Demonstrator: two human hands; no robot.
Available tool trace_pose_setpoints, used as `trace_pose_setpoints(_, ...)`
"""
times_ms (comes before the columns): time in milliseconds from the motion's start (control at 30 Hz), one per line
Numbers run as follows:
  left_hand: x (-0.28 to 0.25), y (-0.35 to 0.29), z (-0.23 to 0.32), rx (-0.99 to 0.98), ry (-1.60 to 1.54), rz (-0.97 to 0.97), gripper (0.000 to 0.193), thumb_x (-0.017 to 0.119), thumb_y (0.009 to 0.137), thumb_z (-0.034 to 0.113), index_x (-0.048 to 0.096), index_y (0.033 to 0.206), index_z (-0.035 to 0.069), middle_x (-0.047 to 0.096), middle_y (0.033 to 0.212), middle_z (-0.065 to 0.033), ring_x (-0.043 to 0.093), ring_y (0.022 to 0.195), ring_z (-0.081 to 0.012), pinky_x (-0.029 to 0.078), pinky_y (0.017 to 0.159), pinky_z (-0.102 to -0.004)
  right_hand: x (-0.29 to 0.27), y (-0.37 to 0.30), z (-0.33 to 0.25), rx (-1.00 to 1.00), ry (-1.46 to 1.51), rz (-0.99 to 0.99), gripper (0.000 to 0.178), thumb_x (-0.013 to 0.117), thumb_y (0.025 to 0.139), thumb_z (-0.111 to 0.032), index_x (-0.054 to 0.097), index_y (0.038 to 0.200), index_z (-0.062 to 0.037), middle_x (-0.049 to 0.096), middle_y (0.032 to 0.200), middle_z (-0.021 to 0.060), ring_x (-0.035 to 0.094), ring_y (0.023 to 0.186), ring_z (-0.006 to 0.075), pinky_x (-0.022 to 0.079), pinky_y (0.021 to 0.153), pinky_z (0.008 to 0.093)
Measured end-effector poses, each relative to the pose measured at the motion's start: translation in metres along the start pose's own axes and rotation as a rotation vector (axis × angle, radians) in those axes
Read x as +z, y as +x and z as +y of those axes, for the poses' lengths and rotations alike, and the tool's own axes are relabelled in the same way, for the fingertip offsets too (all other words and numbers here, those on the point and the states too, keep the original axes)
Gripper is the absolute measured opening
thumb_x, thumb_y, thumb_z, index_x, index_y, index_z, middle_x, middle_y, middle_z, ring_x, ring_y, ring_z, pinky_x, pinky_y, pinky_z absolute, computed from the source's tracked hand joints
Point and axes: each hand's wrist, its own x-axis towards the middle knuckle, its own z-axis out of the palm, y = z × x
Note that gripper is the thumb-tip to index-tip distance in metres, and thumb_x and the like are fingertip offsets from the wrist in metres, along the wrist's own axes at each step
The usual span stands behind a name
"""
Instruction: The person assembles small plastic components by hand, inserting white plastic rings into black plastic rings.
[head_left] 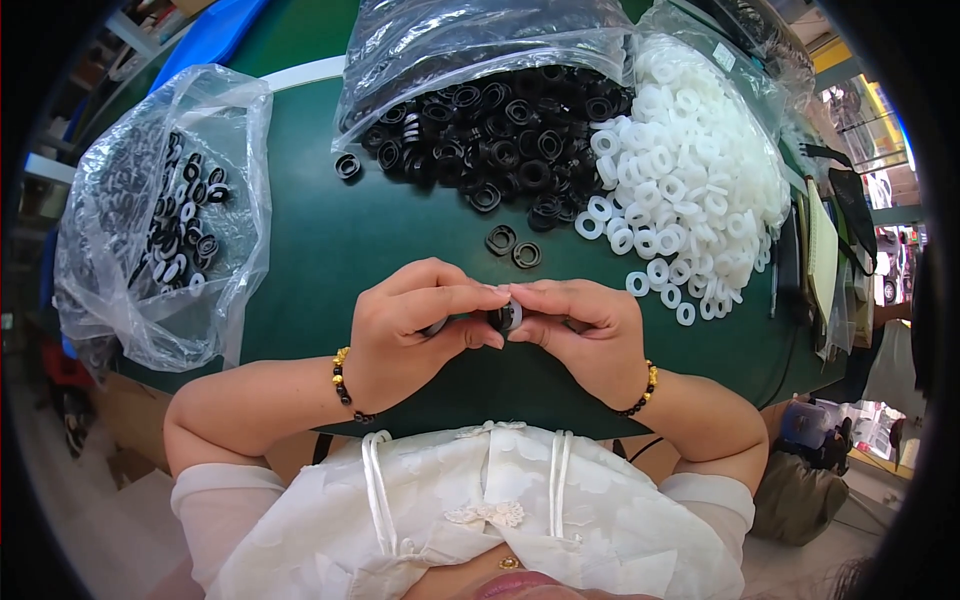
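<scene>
Black ring (496, 318), with a white ring (516, 314) against its right side, stands on edge between the fingertips of both hands. Thumb and forefinger of the left hand (405, 315) pinch this pair from one side, and thumb and forefinger of the right hand (600, 335) pinch it from the other, the two sets of tips nearly meeting over it. Behind these tips the remaining fingers are curled in; a pale piece (434, 327) shows under the left fingers, too covered to tell what it is.

Just beyond the fingertips, two loose rings (500, 239), both black, lie close together on the green table (310, 250). Farther out, straight ahead of the fingers, a black heap (500, 150) of rings spills from the mouth of a clear bag (490, 50), with one stray ring (347, 167) near its left edge. Ahead and to the right, a white pile (690, 190) of rings spreads against that heap. Well to the left of the fingers lies a second bag (240, 180), also clear, with black and white pieces (185, 240) inside. Behind the fingers, each wrist wears a beaded bracelet (342, 378).
</scene>
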Motion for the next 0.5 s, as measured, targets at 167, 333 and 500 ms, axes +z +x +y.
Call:
trace_pose_setpoints(167,0.0024,-0.0042,-0.0032,0.038,0.012,-0.013,0.04,0.082,0.071,-0.007,0.075,0.108,0.008,0.067,0.089,-0.0066,0.067,0.076,-0.0163,0.058,0.064,-0.025,0.0012,-0.0024,0.0019,-0.035,0.064,-0.014,0.036,0.071,0.081,0.013,0.073,0.114,-0.0021,0.073,0.107,0.0126,0.071,0.089,0.0155,0.058,0.078,0.024)
trace_pose_setpoints(333,0.0043,-0.0033,-0.0032,0.092,0.006,-0.035,0.037,0.078,0.074,-0.012,0.075,0.107,0.004,0.067,0.093,-0.0087,0.069,0.08,-0.0173,0.062,0.07,-0.0239,0.0024,-0.0052,0.0051,0.01,0.08,-0.026,0.037,0.069,0.082,0.013,0.073,0.115,-0.0028,0.072,0.107,0.0119,0.071,0.09,0.0155,0.058,0.079,0.0242)
trace_pose_setpoints(500,0.0028,-0.002,-0.0018,0.236,0.053,-0.029,0.037,0.076,0.074,-0.016,0.073,0.107,-0.001,0.065,0.095,-0.0104,0.07,0.084,-0.0199,0.063,0.072,-0.0273,0.0027,-0.0052,0.0019,0.081,0.095,-0.049,0.037,0.07,0.083,0.012,0.074,0.116,-0.0051,0.071,0.11,0.0104,0.069,0.092,0.0135,0.055,0.081,0.0215)
